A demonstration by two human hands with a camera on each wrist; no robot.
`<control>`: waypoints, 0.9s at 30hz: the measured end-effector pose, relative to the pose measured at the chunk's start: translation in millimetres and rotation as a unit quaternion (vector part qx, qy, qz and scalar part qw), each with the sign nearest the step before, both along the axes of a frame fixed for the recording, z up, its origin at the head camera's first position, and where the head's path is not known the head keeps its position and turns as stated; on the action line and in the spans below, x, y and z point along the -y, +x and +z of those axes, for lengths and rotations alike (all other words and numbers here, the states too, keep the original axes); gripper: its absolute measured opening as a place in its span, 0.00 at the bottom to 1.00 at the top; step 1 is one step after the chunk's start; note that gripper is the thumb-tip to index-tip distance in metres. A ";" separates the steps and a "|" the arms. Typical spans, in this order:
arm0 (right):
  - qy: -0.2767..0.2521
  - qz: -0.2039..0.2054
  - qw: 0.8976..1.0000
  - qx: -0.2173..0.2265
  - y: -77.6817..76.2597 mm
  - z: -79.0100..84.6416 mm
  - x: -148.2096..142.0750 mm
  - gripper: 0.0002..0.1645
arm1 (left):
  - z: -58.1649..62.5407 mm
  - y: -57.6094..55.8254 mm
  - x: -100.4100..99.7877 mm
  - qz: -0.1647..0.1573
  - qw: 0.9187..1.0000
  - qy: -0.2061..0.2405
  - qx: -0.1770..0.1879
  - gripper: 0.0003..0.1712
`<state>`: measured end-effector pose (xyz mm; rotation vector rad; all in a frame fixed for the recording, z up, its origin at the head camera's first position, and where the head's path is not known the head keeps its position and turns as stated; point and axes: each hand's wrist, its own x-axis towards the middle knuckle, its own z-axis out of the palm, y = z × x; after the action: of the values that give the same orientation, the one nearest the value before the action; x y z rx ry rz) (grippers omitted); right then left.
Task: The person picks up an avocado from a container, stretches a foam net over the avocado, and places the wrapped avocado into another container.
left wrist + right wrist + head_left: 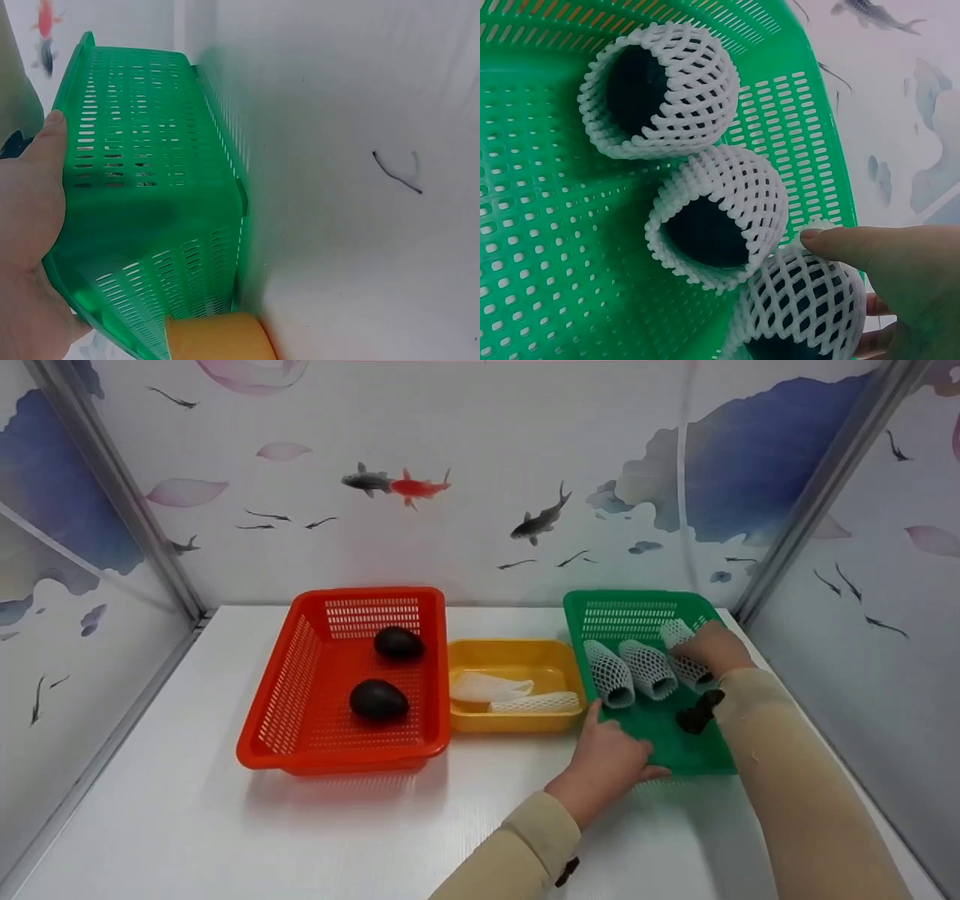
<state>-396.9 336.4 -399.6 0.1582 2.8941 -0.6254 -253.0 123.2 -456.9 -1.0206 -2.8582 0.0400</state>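
My right hand (716, 649) grips the rightmost white foam net sleeve (806, 292) with a dark, egg-shaped avocado inside, at the green basket's right side. In the right wrist view its thumb lies on the netting and the other fingers are partly hidden behind it. Two more sleeved avocados (649, 669) (660, 90) lie beside it in the green basket (645, 746). Spread over the basket's near left corner, my left hand (609, 761) touches the rim with its index finger and thumb extended.
At left, a red basket (300, 742) holds two bare dark avocados (379, 700). A yellow tray (517, 726) between the baskets contains loose white foam sleeves (534, 703). Printed wall panels (480, 547) enclose the white table (337, 832) at the back and sides.
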 end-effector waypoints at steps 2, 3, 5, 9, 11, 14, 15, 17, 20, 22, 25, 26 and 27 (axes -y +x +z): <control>0.008 0.001 1.000 0.005 1.0 0.3 0.9 0.50 | 0.3 0.3 0.2 0.000 1.000 0.000 0.001 0.27; 0.012 0.004 1.000 0.004 1.6 0.4 1.1 0.48 | 0.4 0.5 0.3 0.000 1.000 0.000 0.001 0.27; 0.015 0.009 1.000 0.000 2.7 0.9 1.8 0.46 | 0.7 0.9 0.6 0.000 1.000 0.001 0.002 0.27; 0.025 0.009 1.000 -0.007 3.3 1.7 2.3 0.43 | 0.6 1.2 1.4 -0.002 1.000 0.002 0.001 0.27; 0.034 0.014 0.999 -0.013 3.1 2.3 2.1 0.42 | 0.8 1.1 1.5 -0.001 1.000 0.000 0.004 0.27; 0.046 0.020 0.999 -0.020 2.7 3.8 0.5 0.41 | 0.7 1.7 0.1 0.004 1.000 -0.010 -0.003 0.28; 0.049 0.022 0.998 -0.021 2.9 4.5 -0.3 0.41 | 0.6 1.8 -0.5 0.006 1.000 -0.012 -0.005 0.28; 0.051 0.023 0.998 -0.023 3.9 6.5 -1.2 0.39 | 0.6 2.1 -1.3 0.010 1.000 -0.019 -0.011 0.28; 0.046 0.027 0.998 -0.025 5.8 9.8 -2.7 0.38 | 1.1 2.4 -1.4 0.009 1.000 -0.017 -0.011 0.27; 0.042 0.033 0.998 -0.026 7.3 12.3 -2.4 0.37 | 1.5 2.3 -1.0 0.006 1.000 -0.013 -0.008 0.27; 0.040 0.039 0.998 -0.019 9.3 17.6 1.1 0.36 | 1.6 1.4 0.3 0.000 1.000 -0.007 0.002 0.27; 0.043 0.041 0.998 -0.017 9.5 19.3 2.9 0.36 | 1.9 1.1 1.0 -0.001 1.000 -0.006 0.006 0.27; 0.046 0.044 0.998 -0.015 9.9 21.3 5.3 0.36 | 1.9 0.6 1.6 -0.001 1.000 -0.006 0.010 0.27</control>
<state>-386.9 331.2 -378.3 0.0348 2.9410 -0.4843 -252.4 121.6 -455.0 -1.0329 -2.8778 0.0461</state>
